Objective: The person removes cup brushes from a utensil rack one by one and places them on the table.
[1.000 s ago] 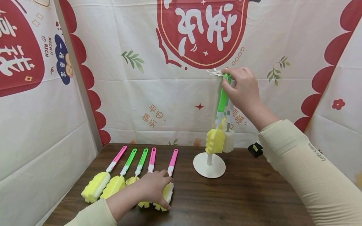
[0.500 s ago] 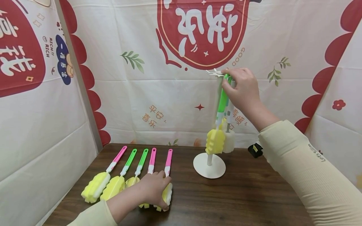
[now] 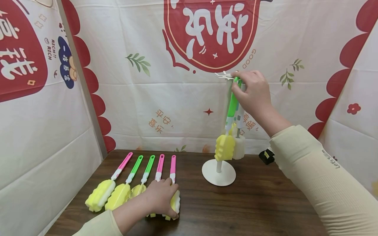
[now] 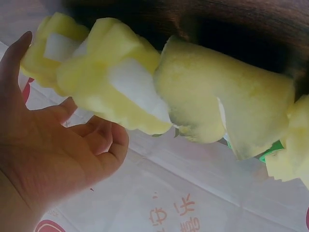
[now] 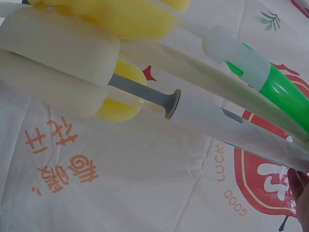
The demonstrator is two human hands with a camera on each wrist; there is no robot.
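Head view: best nudge rightmost pink brush [image 3: 173, 167], lower center, gently with spread-thumbed left hand [image 3: 160, 197] (can't tell if pinching), steadying green brush [image 3: 232, 107], center right, pinched in right hand [image 3: 252, 91].

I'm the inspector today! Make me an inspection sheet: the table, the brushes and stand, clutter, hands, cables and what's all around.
Surface: dark wooden tabletop.
Job's things: five sponge brushes lie in a row, three handles pink, two green; at the white stand, a green-handled brush and a white-sponge brush point sponge-down, with more yellow sponge partly hidden.
Clutter: small black object near the back edge, too unclear to name.
Hands: right hand pinches the green handle's top; left hand curves over the rightmost pink-handled brush, grip unclear.
Cables: nothing seen.
Surroundings: printed white cloth behind and at both sides.
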